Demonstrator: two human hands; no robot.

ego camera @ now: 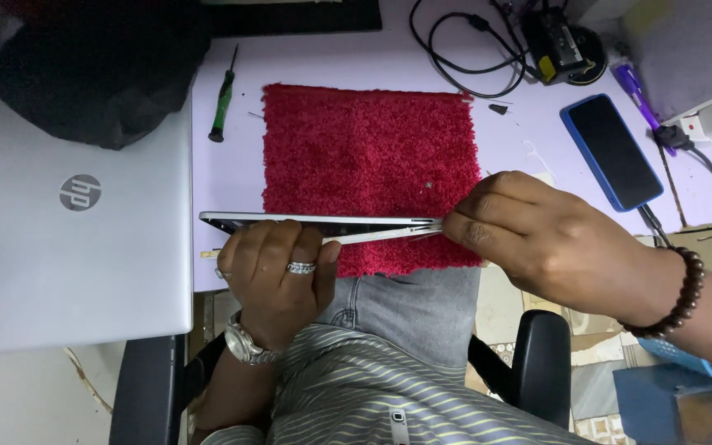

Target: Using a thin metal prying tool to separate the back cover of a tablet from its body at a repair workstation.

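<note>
Going left to right: a closed silver laptop (76, 247) is parked beside the red mat (372, 165). A thin tablet (315, 221) is held edge-up by the left hand (278, 268), fingers wrapped shut. Its panel is being pinched apart by the right hand (537, 239). Looks mid-pry; slow, even pulling is probably needed.

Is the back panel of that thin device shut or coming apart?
Coming apart. The thin device, held edge-on by the left hand, shows a gap at its right end, where the right hand pinches it.
</note>
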